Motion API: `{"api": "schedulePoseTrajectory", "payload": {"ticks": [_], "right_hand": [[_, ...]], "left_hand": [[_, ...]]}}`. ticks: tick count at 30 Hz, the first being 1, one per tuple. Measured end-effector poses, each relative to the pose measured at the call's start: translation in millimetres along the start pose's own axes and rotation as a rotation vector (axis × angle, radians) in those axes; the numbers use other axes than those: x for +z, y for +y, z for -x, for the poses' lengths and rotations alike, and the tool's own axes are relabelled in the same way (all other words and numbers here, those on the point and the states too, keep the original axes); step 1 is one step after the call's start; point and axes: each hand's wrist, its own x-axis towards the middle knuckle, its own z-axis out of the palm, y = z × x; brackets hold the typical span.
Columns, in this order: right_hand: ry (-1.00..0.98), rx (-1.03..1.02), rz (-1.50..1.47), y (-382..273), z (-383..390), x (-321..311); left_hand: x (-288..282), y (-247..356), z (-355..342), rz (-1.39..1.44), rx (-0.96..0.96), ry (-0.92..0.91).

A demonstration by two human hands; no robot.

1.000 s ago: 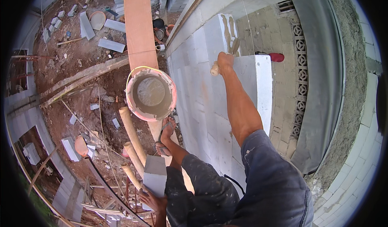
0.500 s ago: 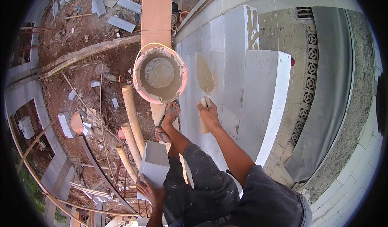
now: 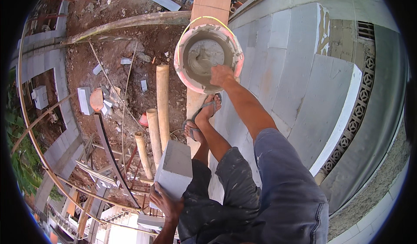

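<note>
My right hand (image 3: 221,75) is closed at the near rim of a white bucket (image 3: 182,70) with a pink edge, which holds wet grey mortar (image 3: 202,55). It grips a trowel whose blade is down in the mortar and hard to make out. The bucket stands on a wooden plank (image 3: 213,0) beside a wall of light grey blocks (image 3: 278,61). My left hand (image 3: 165,202) holds a loose grey block (image 3: 176,170) from below, by my left knee. My sandalled foot (image 3: 204,111) rests on the plank just behind the bucket.
The plank is high above red earth littered with block pieces (image 3: 84,99). Bamboo poles (image 3: 163,100) and a timber frame (image 3: 108,174) stand to the left of the plank. A patterned vent-block strip (image 3: 360,109) runs along the right of the wall.
My right hand has come off the wall face with the trowel and moved down into the bucket. My left hand still holds the block.
</note>
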Motion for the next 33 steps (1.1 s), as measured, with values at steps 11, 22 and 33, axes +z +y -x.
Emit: {"api": "schedulePoseTrajectory", "payload": {"ticks": [11, 22, 33], "right_hand": [[-0.019, -0.071, -0.875, 85.5, 110.2, 43.9], [0.397, 0.076, -2.092, 101.6, 278.6, -12.4], [0.891, 0.768, -1.399, 246.4, 153.1, -141.1]], "left_hand": [[-3.0, 1.6, -6.9, -0.024, -0.01, -0.038], [6.3, -0.3, -15.4, -0.1, 0.095, 0.0], [-9.8, 4.6, -40.6, -0.091, 0.111, -0.099]]}}
